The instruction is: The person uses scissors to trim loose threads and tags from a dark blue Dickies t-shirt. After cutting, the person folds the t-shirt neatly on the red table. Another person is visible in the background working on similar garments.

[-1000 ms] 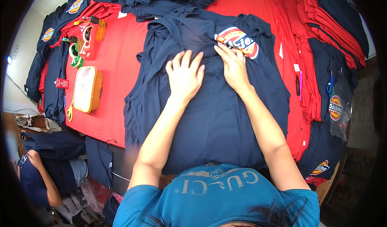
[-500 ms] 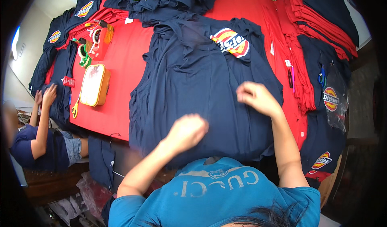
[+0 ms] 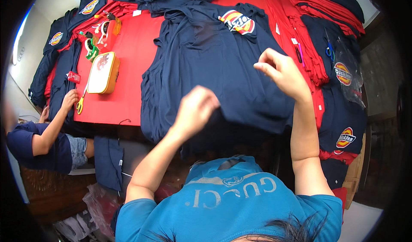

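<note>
A navy sleeveless shirt [image 3: 214, 66] with a red, yellow and white emblem lies over other navy garments in front of me, its lower edge hanging off the table. My left hand [image 3: 195, 113] has its fingers curled together at the lower middle of the shirt, where a raised fold of cloth meets the fingertips. Over the shirt's right side is my right hand [image 3: 281, 72], bent at the wrist, with thumb and fingers drawn together. Anything between those right fingertips is hidden or too small to make out.
On the red cloth [image 3: 133, 66] at left are a yellow box [image 3: 102, 72], tape dispensers [image 3: 107, 33] and yellow scissors [image 3: 80, 104]. Folded red and navy garments [image 3: 322, 10] form piles around. Another person [image 3: 43, 143] works at far left. A clear plastic bag [image 3: 352, 74] lies at right.
Both hands have moved farther away from me over the shirt. The shirt's near edge has lifted and ripples. The whole view has shifted slightly, and the other person's hands have moved nearer the scissors.
</note>
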Action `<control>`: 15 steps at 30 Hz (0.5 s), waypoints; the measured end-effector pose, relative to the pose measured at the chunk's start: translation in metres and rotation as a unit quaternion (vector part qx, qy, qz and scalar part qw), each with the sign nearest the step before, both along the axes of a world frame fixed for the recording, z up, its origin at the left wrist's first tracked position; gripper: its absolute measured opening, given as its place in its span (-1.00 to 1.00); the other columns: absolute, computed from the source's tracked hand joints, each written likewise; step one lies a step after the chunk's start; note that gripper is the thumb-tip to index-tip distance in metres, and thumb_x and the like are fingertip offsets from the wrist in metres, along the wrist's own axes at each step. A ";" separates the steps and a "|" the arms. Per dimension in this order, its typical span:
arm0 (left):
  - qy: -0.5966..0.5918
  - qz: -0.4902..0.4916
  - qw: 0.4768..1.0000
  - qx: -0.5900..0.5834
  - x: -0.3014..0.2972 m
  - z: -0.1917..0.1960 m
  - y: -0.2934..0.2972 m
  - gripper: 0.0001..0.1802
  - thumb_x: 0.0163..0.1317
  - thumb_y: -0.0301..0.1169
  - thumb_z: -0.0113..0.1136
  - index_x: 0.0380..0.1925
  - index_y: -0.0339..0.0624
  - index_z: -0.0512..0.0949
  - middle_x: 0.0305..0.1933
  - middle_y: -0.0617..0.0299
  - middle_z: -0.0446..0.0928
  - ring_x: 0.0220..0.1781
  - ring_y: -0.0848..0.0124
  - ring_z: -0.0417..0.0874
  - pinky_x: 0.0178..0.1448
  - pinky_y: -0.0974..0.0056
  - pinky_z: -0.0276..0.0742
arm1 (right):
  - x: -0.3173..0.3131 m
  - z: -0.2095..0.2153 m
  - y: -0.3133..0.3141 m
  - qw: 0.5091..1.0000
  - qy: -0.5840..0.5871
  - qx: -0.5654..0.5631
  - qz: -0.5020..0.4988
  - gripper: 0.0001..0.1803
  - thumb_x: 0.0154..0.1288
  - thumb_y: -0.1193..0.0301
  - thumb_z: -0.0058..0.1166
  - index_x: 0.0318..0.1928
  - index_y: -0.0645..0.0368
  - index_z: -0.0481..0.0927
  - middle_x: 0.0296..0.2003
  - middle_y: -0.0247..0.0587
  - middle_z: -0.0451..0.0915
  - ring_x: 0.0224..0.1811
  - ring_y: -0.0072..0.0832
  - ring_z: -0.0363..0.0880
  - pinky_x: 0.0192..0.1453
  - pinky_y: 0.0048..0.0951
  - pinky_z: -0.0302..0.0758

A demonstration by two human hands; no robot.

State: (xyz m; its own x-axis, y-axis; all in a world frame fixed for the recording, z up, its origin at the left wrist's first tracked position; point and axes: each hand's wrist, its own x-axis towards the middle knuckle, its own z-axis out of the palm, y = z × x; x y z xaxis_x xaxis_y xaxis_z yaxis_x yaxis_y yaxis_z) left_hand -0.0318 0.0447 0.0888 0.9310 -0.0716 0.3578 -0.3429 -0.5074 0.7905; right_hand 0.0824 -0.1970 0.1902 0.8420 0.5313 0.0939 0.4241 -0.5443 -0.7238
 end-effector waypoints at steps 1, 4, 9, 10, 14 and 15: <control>0.041 0.087 0.990 -0.100 0.011 0.010 0.010 -0.85 0.29 -0.41 0.17 -0.29 -0.30 0.55 -0.30 0.19 0.59 -0.24 0.35 0.62 -0.08 0.28 0.51 | -0.019 -0.001 0.002 0.992 0.093 0.082 0.019 -0.77 0.42 0.33 0.06 -0.31 0.24 0.51 -0.51 -0.31 0.57 -0.52 -0.64 0.51 -0.44 -0.56 0.43; 0.097 0.175 0.975 -0.093 0.040 0.001 0.050 -0.70 0.37 -0.28 0.12 -0.07 -0.28 0.57 -0.06 0.11 0.62 -0.03 0.36 0.64 0.03 0.26 0.53 | -0.061 -0.037 -0.001 0.923 0.326 0.105 0.177 -0.66 0.46 0.20 -0.01 -0.15 0.27 0.61 -0.32 -0.23 0.64 -0.35 -0.55 0.62 -0.28 -0.50 0.58; 0.162 0.113 0.980 0.007 0.044 -0.011 0.037 -0.08 0.22 -0.01 0.29 0.43 -0.27 0.13 0.36 -0.11 0.28 0.18 0.25 0.56 0.21 0.20 0.47 | -0.092 -0.121 0.002 0.954 0.240 -0.075 0.165 -0.59 0.45 0.36 -0.07 0.20 0.30 0.47 -0.15 -0.01 0.67 -0.17 -0.35 0.67 -0.07 -0.37 0.58; 0.165 0.124 0.978 0.031 0.056 -0.014 0.034 0.08 0.13 0.07 0.35 0.45 -0.31 0.03 0.44 -0.14 0.14 0.19 0.23 0.55 0.19 0.20 0.48 | -0.093 -0.131 0.007 0.964 0.240 -0.032 0.112 -0.60 0.44 0.39 -0.07 0.20 0.29 0.47 -0.17 -0.02 0.68 -0.19 -0.37 0.67 -0.07 -0.37 0.56; 0.033 0.321 0.919 0.227 0.113 -0.051 0.050 -0.17 0.18 -0.08 0.29 0.32 -0.36 0.26 0.32 -0.10 0.35 0.05 -0.04 0.62 0.18 0.05 0.53 | -0.088 -0.118 0.046 0.974 0.209 0.077 0.044 -0.64 0.44 0.42 -0.05 0.16 0.30 0.51 -0.20 -0.17 0.65 -0.25 -0.53 0.60 -0.10 -0.47 0.57; 0.086 0.274 0.934 0.214 0.119 -0.051 0.055 -0.24 0.18 -0.12 0.28 0.27 -0.38 0.33 0.24 -0.11 0.43 0.01 -0.06 0.63 0.16 0.04 0.54 | -0.083 -0.119 0.053 0.970 0.218 0.101 0.042 -0.64 0.45 0.41 -0.05 0.16 0.29 0.51 -0.20 -0.19 0.64 -0.25 -0.54 0.60 -0.10 -0.47 0.57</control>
